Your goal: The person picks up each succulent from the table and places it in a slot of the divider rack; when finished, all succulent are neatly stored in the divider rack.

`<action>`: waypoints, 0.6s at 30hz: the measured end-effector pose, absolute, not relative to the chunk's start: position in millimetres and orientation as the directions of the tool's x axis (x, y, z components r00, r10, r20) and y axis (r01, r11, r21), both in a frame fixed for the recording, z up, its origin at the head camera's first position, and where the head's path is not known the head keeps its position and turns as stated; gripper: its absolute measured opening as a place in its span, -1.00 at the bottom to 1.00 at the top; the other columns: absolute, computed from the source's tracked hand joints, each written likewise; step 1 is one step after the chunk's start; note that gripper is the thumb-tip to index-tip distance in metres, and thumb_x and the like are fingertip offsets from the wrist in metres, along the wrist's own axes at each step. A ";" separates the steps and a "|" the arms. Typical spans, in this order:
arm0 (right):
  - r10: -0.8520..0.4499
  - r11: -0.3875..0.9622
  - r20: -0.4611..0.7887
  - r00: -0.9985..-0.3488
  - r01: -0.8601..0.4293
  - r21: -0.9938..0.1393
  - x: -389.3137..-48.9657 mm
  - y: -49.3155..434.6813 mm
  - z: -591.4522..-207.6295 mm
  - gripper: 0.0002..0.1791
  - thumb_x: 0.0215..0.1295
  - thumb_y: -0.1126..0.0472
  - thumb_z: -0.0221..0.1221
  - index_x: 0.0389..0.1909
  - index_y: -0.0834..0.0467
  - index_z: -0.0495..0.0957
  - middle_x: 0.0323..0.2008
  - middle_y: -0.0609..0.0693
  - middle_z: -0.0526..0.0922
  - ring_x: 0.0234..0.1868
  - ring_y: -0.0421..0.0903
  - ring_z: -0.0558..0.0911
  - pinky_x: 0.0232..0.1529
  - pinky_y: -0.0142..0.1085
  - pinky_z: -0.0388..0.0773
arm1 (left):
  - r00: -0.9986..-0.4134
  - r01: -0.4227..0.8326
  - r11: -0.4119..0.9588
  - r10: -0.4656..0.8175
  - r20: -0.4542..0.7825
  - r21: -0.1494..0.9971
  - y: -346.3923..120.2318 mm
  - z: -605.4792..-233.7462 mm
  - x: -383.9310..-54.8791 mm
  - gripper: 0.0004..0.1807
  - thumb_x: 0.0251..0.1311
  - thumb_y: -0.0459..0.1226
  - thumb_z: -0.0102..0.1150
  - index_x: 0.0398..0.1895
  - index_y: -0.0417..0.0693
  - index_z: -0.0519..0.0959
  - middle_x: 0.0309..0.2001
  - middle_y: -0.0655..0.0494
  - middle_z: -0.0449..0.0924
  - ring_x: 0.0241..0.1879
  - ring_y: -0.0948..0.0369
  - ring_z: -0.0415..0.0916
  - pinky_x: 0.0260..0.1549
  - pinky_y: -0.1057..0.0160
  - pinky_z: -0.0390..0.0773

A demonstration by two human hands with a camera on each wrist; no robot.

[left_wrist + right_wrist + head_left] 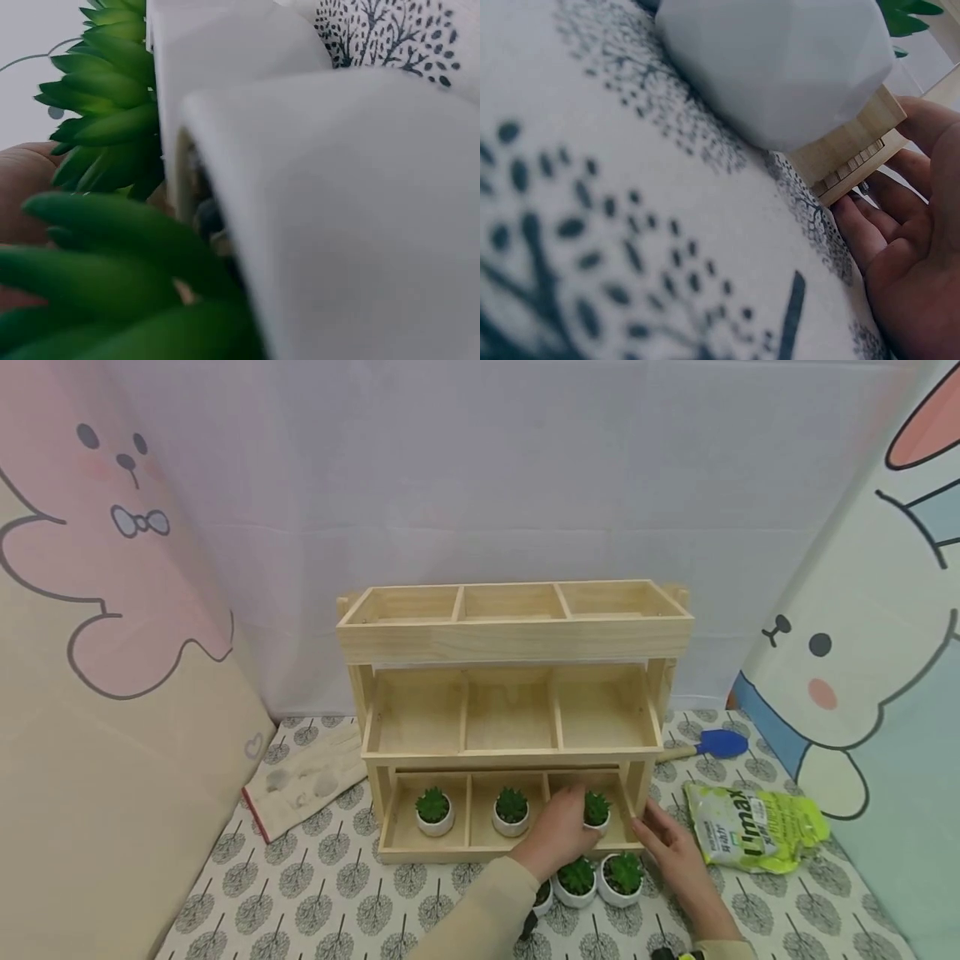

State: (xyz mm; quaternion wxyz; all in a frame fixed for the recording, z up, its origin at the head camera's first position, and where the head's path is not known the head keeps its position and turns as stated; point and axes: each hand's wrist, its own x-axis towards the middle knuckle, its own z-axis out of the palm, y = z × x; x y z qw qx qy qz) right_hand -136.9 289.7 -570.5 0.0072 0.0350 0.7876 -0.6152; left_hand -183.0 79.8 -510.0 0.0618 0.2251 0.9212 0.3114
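A three-tier wooden shelf (517,643) stands upright on the cloth, each tier split into three compartments. In the lowest tier, a small green succulent in a white pot (597,810) sits in the right compartment, with the fingers of my left hand (558,831) gripping it. Similar potted succulents occupy the left (434,812) and middle (511,812) compartments. My right hand (675,852) holds the lowest tier's right front corner, thumb at the front and fingers along the side, as the right wrist view shows at the wooden corner (855,154).
Several more potted succulents (621,878) stand in front of the shelf, partly behind my left forearm. To the right lie a green-and-white bag (750,827) and a blue trowel (722,743). Pale gloves (307,781) lie at the left on the tree-patterned cloth (315,914).
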 end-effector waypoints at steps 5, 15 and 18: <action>0.044 0.234 -0.044 -0.998 0.053 -0.971 -137.0 289.6 -570.2 -0.24 0.61 0.01 0.13 0.67 0.10 0.07 0.58 0.25 0.16 0.50 0.21 0.26 0.16 -0.57 0.41 | -0.885 0.379 0.667 0.464 0.040 0.641 70.1 -506.1 -178.6 -0.19 0.27 -0.12 0.48 0.50 -0.23 0.35 0.30 -0.09 0.53 0.26 0.07 0.52 0.19 0.16 0.58; 0.075 0.275 -0.073 -0.994 0.091 -0.957 -137.5 290.0 -566.7 -0.19 0.59 -0.04 0.14 0.67 0.15 0.04 0.59 0.29 0.11 0.54 0.24 0.21 0.37 -0.16 0.35 | -0.887 0.367 0.620 0.458 0.059 0.693 44.4 -497.6 -169.4 -0.21 0.29 -0.15 0.44 0.52 -0.21 0.36 0.30 -0.11 0.57 0.23 0.01 0.56 0.13 0.09 0.62; 0.074 0.280 -0.079 -0.994 0.097 -0.955 -137.3 289.8 -566.3 -0.19 0.60 -0.04 0.14 0.67 0.16 0.04 0.59 0.28 0.10 0.55 0.24 0.20 0.38 -0.17 0.34 | -0.888 0.363 0.596 0.453 0.073 0.717 33.5 -498.2 -165.1 -0.28 0.31 -0.24 0.38 0.50 -0.23 0.38 0.26 -0.12 0.59 0.21 0.02 0.57 0.11 0.07 0.63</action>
